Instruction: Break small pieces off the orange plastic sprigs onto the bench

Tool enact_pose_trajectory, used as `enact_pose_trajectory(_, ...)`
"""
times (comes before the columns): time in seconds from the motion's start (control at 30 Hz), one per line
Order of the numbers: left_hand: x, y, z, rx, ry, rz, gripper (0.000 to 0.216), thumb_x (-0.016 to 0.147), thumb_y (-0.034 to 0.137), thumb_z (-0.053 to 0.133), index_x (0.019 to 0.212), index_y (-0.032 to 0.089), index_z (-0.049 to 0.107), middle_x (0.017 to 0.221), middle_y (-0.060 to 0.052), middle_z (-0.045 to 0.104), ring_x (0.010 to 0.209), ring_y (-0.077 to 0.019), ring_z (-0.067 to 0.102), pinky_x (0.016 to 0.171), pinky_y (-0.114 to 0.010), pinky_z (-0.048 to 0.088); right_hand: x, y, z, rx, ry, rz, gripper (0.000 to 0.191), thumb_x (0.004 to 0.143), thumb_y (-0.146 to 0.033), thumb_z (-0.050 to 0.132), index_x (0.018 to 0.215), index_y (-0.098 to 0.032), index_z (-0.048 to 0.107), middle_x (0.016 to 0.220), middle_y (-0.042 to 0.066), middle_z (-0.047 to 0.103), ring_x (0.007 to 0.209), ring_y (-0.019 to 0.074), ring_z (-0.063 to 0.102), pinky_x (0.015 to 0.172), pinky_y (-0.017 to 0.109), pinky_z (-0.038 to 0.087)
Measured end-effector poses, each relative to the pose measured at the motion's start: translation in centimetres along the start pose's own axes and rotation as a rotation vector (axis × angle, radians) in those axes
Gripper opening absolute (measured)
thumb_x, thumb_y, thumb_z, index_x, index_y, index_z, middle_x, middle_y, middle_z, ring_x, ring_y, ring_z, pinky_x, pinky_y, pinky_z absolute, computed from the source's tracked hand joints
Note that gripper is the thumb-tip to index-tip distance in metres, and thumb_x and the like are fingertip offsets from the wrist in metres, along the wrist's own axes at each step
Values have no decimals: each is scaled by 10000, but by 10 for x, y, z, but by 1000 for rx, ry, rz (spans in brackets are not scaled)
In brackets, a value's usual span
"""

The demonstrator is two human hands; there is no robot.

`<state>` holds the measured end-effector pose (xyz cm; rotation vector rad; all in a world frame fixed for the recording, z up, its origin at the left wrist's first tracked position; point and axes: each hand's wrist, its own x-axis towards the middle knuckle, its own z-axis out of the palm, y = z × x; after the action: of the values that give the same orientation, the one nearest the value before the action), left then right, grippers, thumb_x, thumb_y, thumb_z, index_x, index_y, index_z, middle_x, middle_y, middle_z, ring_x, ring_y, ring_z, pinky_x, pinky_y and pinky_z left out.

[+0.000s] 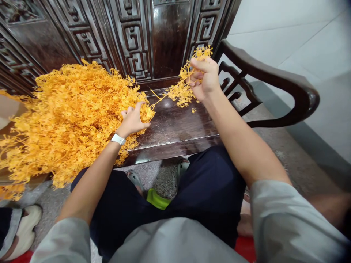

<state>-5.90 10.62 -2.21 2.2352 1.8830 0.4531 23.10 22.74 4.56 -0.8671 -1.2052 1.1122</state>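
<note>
Right hand (205, 78) is pinching a yellow-orange, branching, plastic-looking sprig (182, 94) over the dark glossy wooden counter (178, 126); left hand (133, 120) is holding fingers spread at the bushy yellow-orange pile (74, 113). Probably light, springy, snag-prone; grip by stem.

We see a large, bushy heap of orange-yellow, feathery sprigs (74, 117) spread on a glossy dark-brown wooden surface (175, 126). At the heap's right edge, our left hand (133, 119), with a white wrist strap (118, 139) below it, has thumb and forefinger spread apart. Right of the heap, the grip of our right hand (207, 77) is closed around a smaller orange-yellow branched bunch (179, 91), its stems pointing toward the heap. Behind the heap rises a carved dark wooden panel (170, 44).
</note>
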Motion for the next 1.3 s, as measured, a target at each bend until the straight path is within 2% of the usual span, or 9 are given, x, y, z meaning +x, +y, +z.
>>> enact_pose_trajectory(0.23, -3, -5, -6, 171, -163, 55, 1101, 810, 381, 791, 1741, 138, 258, 1050, -174, 729, 1208, -475, 610, 1006, -575, 411, 12, 2, 3, 76, 85, 20, 478, 854, -486, 871, 842, -268, 445, 599, -111, 296, 484, 91, 282, 491, 278, 301)
enact_pose_trajectory(0.33, -3, -11, 0, 297, -209, 136, 1102, 809, 277, 745, 1768, 134, 223, 1347, -250, 711, 1275, -466, 609, 1029, -569, 400, 13, -3, 4, 230, 153, 53, 464, 827, -348, 898, 843, -251, 444, 595, -131, 273, 472, 59, 219, 460, 232, 246)
enact_pose_trajectory(0.4, -2, -13, 3, 291, -198, 127, 1122, 844, 425, 763, 1778, 127, 217, 1539, -290, 620, 1322, -492, 597, 1059, -589, 389, 12, -6, 5, 285, 175, 87, 472, 819, -285, 891, 828, -244, 421, 592, -136, 278, 472, 48, 196, 447, 211, 221)
enact_pose_trajectory(0.53, 0, -14, 1, 115, -152, 25, 1053, 931, 831, 566, 1754, 212, 348, 1677, -244, 541, 1404, -521, 561, 1121, -625, 359, 6, -4, 6, 283, 107, 111, 463, 807, -222, 877, 791, -238, 414, 569, -140, 261, 471, 42, 191, 442, 189, 204)
enact_pose_trajectory(0.73, 2, -23, -12, 161, 38, -232, 820, 981, 866, 417, 1331, 212, 767, 1377, -231, 736, 1281, -536, 600, 1053, -650, 371, -15, 10, 12, 120, -151, 161, 376, 751, -320, 918, 810, -210, 563, 565, -112, 394, 491, 49, 279, 458, 195, 260)
enact_pose_trajectory(0.9, 3, -34, -10, 161, 63, -247, 609, 923, 720, 619, 1216, 214, 788, 1276, -192, 748, 1207, -490, 616, 971, -596, 408, -23, 21, 0, -189, -291, 159, 298, 838, -329, 858, 819, -196, 592, 568, -74, 498, 509, 80, 415, 499, 212, 371)
enact_pose_trajectory(1.07, 0, -27, -3, 125, 20, -174, 471, 869, 532, 700, 1216, 226, 788, 1284, -169, 717, 1181, -461, 600, 954, -567, 414, -31, 43, -18, -794, -468, 295, 231, 1013, -257, 671, 811, -178, 593, 640, 15, 682, 542, 131, 601, 557, 240, 467)
enact_pose_trajectory(1.2, -4, -15, 4, 161, 17, -84, 453, 887, 532, 690, 1206, 226, 789, 1249, -173, 689, 1177, -454, 574, 955, -564, 409, -47, 58, -15, -1233, -787, 374, 241, 1031, -291, 681, 838, -149, 705, 866, 109, 816, 804, 207, 768, 693, 253, 535)
enact_pose_trajectory(1.3, -6, -7, 10, 205, 5, -21, 440, 930, 575, 656, 1148, 219, 795, 1202, -176, 683, 1173, -450, 558, 945, -559, 402, -56, 58, -10, -1346, -808, 411, 276, 939, -394, 823, 947, -122, 778, 1064, 201, 826, 1028, 320, 789, 828, 320, 566)
